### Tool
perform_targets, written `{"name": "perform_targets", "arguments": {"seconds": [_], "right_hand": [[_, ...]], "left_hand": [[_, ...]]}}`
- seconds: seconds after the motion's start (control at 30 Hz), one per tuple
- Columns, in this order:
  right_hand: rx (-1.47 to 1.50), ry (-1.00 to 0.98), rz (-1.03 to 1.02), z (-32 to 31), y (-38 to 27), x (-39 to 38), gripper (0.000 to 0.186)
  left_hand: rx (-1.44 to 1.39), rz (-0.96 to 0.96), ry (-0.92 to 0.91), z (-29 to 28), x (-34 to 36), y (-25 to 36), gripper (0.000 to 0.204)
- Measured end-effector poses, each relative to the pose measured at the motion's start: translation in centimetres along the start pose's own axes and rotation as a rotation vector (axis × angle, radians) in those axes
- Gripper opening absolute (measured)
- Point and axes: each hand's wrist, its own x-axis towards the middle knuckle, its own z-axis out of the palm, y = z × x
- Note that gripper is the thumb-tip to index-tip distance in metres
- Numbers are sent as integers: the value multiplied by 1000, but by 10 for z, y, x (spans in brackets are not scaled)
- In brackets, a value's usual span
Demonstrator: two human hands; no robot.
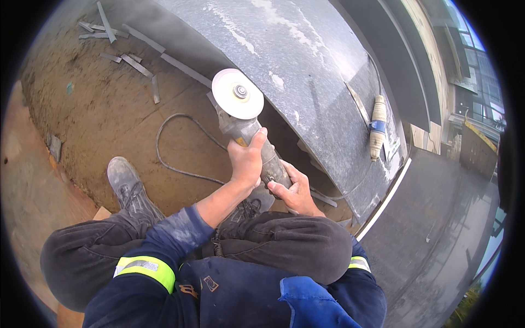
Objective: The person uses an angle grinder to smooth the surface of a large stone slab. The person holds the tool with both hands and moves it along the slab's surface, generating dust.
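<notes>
Both my hands are closed around a dusty grey angle grinder [269, 155], held in front of my knees. My left hand [248, 159] grips it just behind the head. Lower on the body, near its rear end, sits my right hand [298, 191]. A pale round cutting disc [237, 94] faces up at the far end; whether it spins I cannot tell. It hangs beside the edge of a large grey stone slab [322, 71] with whitish dust streaks. From the tool a grey cable [159, 143] loops over the ground to the left.
A beige and blue cable connector [377, 128] lies on the slab's right side near a thin strip. Cut grey strips [136, 65] are scattered over the brown dirt ground [93, 126] at far left. My left shoe [127, 183] stands there. A dark panel [432, 213] lies at right.
</notes>
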Motion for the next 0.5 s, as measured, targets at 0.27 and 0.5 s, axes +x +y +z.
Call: {"name": "perform_targets", "arguments": {"seconds": [0.27, 0.5], "right_hand": [[2, 10, -45, 5, 1, 8, 59], [0, 21, -25, 7, 0, 13, 61]], "left_hand": [[-6, -1, 5, 0, 6, 8, 25], [-2, 10, -17, -2, 13, 10, 25]]}}
